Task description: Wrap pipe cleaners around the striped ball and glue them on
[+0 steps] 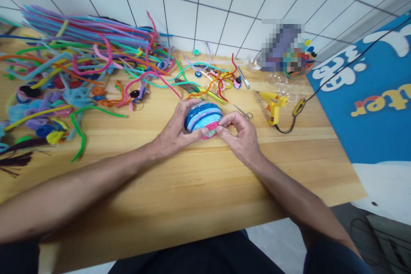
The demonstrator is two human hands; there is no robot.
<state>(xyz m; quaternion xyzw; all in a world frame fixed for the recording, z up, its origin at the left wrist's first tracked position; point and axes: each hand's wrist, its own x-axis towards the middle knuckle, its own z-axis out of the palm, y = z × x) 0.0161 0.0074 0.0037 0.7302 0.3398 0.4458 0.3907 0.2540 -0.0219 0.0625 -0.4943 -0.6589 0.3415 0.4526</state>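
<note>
A ball wrapped in rows of pipe cleaners (205, 113), striped in blue, light blue, lilac and pink, is held over the wooden table. My left hand (178, 128) grips it from the left, fingers behind and thumb across the front. At its lower right, my right hand (239, 135) pinches the edge of the pink pipe cleaner (212, 126) coiled around a small pale, uncovered patch. The fingertips partly hide that spot. Just behind the ball lie pliers with green-yellow handles (213, 95) and a pair of scissors (247, 114).
Loose pipe cleaners (93, 34) in many colours heap over the left and back of the table (180, 205). A yellow hot glue gun (272, 105) with a black cord stands at right. Clear plastic domes (278, 78) and a pen-like tool (243, 78) lie near the tiled wall.
</note>
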